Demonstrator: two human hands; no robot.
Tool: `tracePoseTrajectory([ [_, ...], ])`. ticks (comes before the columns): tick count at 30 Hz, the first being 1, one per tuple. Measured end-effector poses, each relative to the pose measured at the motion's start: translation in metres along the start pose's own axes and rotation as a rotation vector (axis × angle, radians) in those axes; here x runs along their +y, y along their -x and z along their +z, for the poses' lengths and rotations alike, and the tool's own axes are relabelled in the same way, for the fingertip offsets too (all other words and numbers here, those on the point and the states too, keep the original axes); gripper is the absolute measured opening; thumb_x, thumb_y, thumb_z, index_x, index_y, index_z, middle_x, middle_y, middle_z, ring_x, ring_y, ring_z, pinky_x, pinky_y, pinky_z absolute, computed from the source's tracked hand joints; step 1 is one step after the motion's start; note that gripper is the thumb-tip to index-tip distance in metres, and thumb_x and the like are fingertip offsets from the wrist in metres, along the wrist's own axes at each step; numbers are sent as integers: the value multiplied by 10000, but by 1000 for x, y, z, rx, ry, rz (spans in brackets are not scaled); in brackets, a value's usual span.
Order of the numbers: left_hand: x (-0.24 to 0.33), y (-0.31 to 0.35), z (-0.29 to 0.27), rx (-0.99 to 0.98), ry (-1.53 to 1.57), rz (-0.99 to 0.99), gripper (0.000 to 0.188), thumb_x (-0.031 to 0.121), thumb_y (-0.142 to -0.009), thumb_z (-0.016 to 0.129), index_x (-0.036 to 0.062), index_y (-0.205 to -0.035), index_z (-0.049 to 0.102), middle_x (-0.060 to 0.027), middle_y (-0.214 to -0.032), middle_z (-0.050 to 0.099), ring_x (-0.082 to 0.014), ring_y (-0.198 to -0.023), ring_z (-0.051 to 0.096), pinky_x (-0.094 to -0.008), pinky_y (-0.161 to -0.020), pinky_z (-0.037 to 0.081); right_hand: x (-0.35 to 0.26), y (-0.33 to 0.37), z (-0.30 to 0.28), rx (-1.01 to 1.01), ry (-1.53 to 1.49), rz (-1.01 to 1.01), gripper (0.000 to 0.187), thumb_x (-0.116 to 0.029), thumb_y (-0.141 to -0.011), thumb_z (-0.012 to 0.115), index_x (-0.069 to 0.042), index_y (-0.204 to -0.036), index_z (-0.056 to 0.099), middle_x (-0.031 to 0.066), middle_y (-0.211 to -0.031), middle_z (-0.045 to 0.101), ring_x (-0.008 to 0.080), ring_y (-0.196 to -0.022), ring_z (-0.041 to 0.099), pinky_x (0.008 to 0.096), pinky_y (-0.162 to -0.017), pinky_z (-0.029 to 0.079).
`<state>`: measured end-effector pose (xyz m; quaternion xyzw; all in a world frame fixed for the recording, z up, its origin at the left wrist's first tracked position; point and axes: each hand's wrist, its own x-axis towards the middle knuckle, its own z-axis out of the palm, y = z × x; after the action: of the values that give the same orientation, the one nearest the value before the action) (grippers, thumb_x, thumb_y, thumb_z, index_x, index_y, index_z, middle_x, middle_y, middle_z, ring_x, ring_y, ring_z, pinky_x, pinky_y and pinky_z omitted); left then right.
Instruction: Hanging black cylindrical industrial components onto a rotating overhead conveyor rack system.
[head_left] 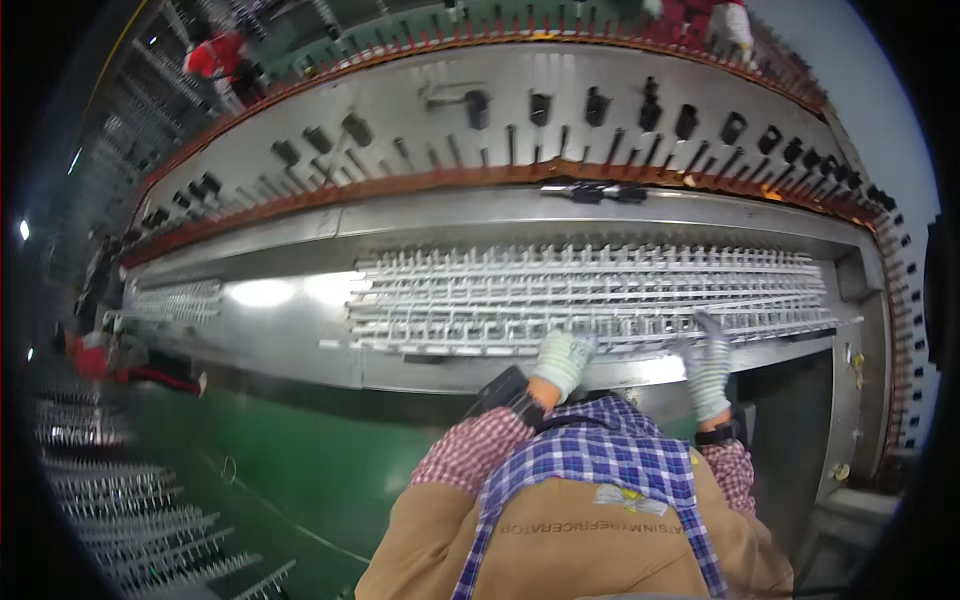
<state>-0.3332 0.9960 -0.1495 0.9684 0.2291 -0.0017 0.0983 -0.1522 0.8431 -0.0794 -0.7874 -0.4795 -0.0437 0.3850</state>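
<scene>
Several long white pegged bars (600, 283) lie side by side on the metal bench in front of me. Both my hands wear pale striped gloves. My left hand (565, 362) is at the near edge of the bars, its fingers curled in over the nearest one; what lies in them is hidden. To the right, my right hand (708, 368) reaches over the same near edge. Its thumb and fingers stand apart, the fingertips close to the bars, and nothing shows between them.
Behind the bench (300, 345) runs a rust-brown rail (440, 180) with rows of dark pegs. Dark clamp-like parts (595, 192) lie on the bench's back ledge. More pegged bars (178, 300) rest at the far left. A person in red (92, 358) stands at the left.
</scene>
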Motion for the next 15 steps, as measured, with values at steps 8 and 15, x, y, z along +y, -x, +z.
tracePoseTrajectory([
  [8, -16, -4, -53, -228, 618, 4, 380, 252, -789, 543, 45, -1103, 492, -149, -1016, 567, -251, -925, 550, -346, -770, 444, 19, -15, 73, -1015, 445, -132, 578, -592, -686, 509, -93, -966, 594, 152, -852, 602, 323, -794, 579, 432, -746, 427],
  [15, -71, -130, -70, 547, 1324, -248, 218, 139, -817, 537, 21, -1000, 536, -58, -879, 578, -115, -745, 539, -246, -651, 458, 31, 0, 67, -892, 217, -330, 443, -464, -751, 516, -70, -948, 564, 137, -704, 597, 299, -675, 586, 397, -636, 453],
])
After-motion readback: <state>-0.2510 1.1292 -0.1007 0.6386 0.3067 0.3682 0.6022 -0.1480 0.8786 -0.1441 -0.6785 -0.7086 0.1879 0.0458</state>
